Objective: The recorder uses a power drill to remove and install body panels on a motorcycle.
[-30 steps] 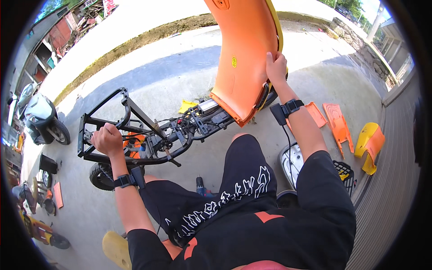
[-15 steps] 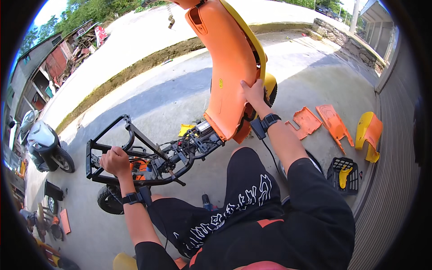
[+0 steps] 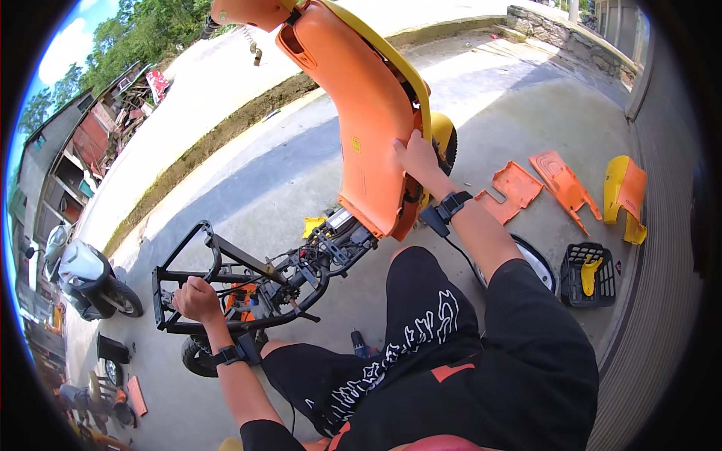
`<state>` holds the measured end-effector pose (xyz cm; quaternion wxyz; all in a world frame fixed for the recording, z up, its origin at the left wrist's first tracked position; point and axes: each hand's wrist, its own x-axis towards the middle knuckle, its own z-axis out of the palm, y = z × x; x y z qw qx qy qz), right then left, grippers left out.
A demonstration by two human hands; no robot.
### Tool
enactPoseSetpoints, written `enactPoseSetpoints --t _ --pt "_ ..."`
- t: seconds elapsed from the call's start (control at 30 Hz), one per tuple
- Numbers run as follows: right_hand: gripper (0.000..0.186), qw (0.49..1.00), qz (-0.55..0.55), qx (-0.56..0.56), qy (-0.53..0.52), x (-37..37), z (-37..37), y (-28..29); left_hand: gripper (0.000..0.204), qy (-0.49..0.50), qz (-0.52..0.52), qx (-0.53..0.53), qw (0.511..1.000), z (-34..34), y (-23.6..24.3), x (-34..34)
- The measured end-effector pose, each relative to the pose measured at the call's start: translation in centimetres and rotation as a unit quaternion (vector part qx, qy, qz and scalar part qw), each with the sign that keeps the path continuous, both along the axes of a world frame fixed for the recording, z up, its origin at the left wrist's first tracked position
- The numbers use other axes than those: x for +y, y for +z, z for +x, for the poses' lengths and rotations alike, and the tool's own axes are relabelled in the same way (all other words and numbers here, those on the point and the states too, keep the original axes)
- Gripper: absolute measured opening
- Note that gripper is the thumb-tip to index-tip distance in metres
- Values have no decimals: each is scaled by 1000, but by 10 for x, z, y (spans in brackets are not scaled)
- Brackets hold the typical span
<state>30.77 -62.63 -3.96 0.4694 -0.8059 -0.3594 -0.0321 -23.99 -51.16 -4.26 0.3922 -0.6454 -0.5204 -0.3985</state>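
Item: orange body panel (image 3: 361, 113), long and curved. Place: upper middle of the frame, its lower end over the bare wiring (image 3: 316, 252) at centre.

Item: my right hand (image 3: 421, 159). Thumb flat on the panel's face, the other fingers gripping its right edge; their tips are partly hidden.

Item: my left hand (image 3: 197, 299), left of centre, at the end of the black metal frame (image 3: 248, 256). Fingers curled into a fist; whether they enclose a tube or anything else, I can't make out.

Changes noted: over the last second my view has swung, so the panel sits further left and its upper end now shows, as does the yellow fender (image 3: 442, 129) beside it. Both hands keep their places on the machine. I judge this mostly a turn of my head, with the hold unchanged.

Surroundings, on the concrete floor (image 3: 526, 131): two loose orange pieces (image 3: 519, 192) and a yellow-and-orange cover (image 3: 624, 192), right; a black basket (image 3: 587, 299) with a yellow part (image 3: 590, 276) in it, lower right; a drill (image 3: 361, 344) near my knees, lower middle; a silver scooter (image 3: 86, 263), left.
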Motion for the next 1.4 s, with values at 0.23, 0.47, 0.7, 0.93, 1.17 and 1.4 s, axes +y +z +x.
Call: enactPoseSetpoints --t 0.23,0.47,0.7,0.93,1.17,1.4 --pt "46 994 30 -101 -9 -21 79 60 39 3 -13 1 1000 6 4 -3" --pt "76 996 -62 23 67 27 119 32 42 8 -45 -1 999 -5 6 -5" --pt "74 983 91 140 79 47 157 10 43 -1 -28 3 1000 -1 -3 5" --pt "61 982 157 99 20 43 168 12 41 -3 -18 27 999 -2 2 4" --pt "62 989 82 119 -29 57 119 0 40 14 -12 10 1000 -7 2 -8" --pt "66 993 -52 83 65 46 135 -2 39 14 -23 -3 1000 -9 10 -9"
